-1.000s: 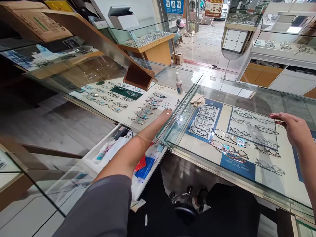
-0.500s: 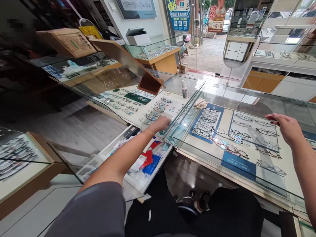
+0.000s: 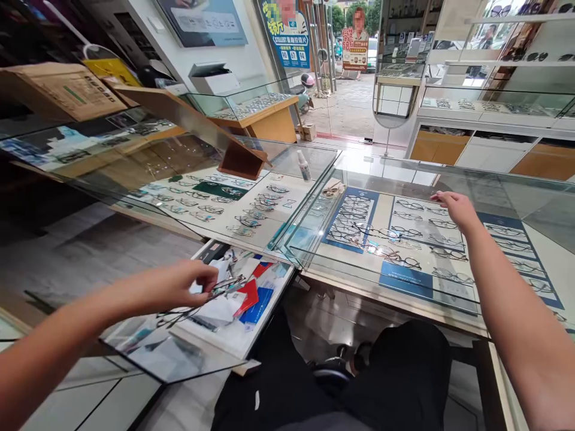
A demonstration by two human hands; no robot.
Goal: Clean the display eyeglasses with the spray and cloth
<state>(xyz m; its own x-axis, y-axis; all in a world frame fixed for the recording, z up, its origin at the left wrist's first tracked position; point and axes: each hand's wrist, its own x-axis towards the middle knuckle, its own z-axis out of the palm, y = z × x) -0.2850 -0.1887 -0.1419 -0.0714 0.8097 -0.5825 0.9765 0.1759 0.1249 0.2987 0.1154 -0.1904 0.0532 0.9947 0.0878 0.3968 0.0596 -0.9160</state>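
My left hand (image 3: 194,282) is closed on a pair of eyeglasses (image 3: 228,284), pinched between thumb and fingers above an open drawer (image 3: 215,332). Thin dark temples trail out below the hand toward the drawer's left side. On the right, my right hand (image 3: 459,209) is stretched over the glass counter (image 3: 449,179), fingers loosely extended with nothing visible in them. Whether its fingertips touch the glass I cannot tell. Under that glass, several rows of eyeglasses (image 3: 408,232) lie on white and blue display boards.
Papers, a red packet (image 3: 246,298) and a blue packet (image 3: 259,306) lie in the drawer. A spray bottle (image 3: 303,166), a folded cloth (image 3: 333,187) and a brown wooden stand (image 3: 242,160) are on or by the counters. A cardboard box (image 3: 63,90) sits at the far left.
My left hand has moved left and back from the left display case to above the drawer, and eyeglasses now show in it. The view has turned rightward; my right hand stays over the right counter.
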